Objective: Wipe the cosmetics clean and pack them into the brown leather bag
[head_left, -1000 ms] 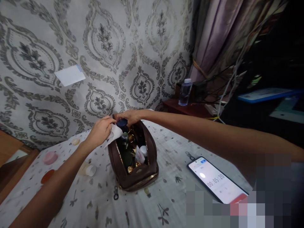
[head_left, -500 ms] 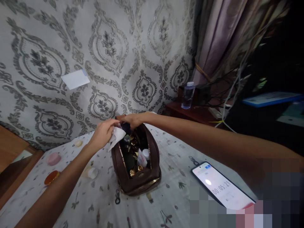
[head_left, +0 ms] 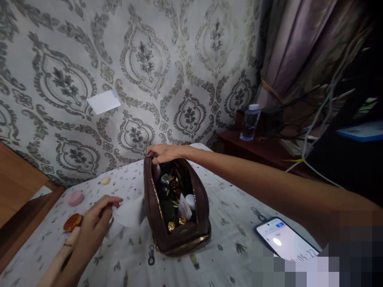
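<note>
A dark brown zippered bag stands unzipped on the patterned cloth. Inside it lie a green-capped bottle, a white-capped container, a white packet, gold-coloured caps and other dark items. My right hand is closed on the bag's far rim, its fingertips curled over the edge. Left of the bag, my left hand pinches a thin white tissue, blurred by motion, which spreads toward the bag's side. Near that hand is an orange round lid or jar.
A pink round item and a small cream item lie at the cloth's far left. A phone showing a timer lies at right. Behind it, a clear bottle stands on a dark red surface beside loose cables.
My left hand has moved down and left from the bag's far rim, carrying the tissue. My right hand has shifted slightly left along the rim. The view has turned a little left.
</note>
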